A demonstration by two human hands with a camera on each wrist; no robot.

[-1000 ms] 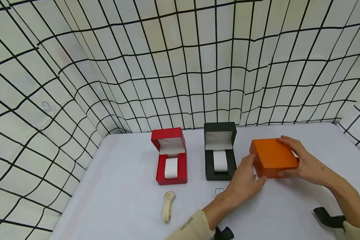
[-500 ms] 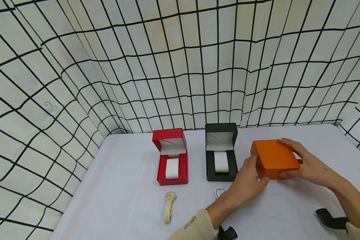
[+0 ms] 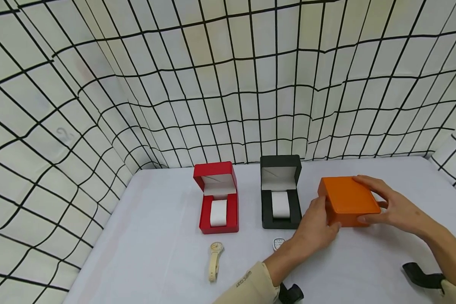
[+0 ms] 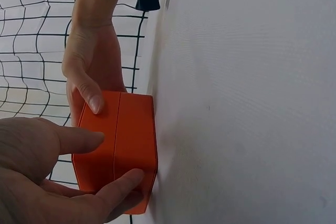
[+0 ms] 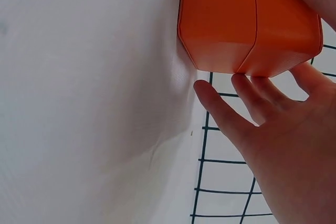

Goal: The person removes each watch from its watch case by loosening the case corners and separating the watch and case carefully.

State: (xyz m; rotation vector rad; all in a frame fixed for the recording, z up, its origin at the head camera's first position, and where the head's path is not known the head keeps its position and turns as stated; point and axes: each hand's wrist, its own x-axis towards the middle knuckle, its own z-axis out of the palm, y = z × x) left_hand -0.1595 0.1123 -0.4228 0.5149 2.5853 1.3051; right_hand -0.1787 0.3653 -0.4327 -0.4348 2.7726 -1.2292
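Observation:
The closed orange watch box point(image 3: 348, 196) stands on the white table at the right. A seam between lid and base runs round it in the left wrist view. My left hand point(image 3: 316, 230) holds its left side, with the thumb near the front corner and the fingers point(image 4: 121, 190) spread along the side. From the right, my right hand point(image 3: 393, 207) grips it, thumb at the front and fingers reaching over the right side and the back. One right finger point(image 5: 223, 106) sticks out past the box, apart from it. A white-faced watch point(image 3: 278, 243) is partly hidden behind the left forearm.
An open red watch box point(image 3: 232, 211) and an open black watch box point(image 3: 266, 211) stand left of the hands, each with a white cushion inside. A cream watch point(image 3: 214, 261) lies in front of the red one. White walls with black grid lines point(image 3: 252, 90) surround the table.
The view has shifted very slightly. Both hands stay on the orange watch box, which remains closed and in practically the same place.

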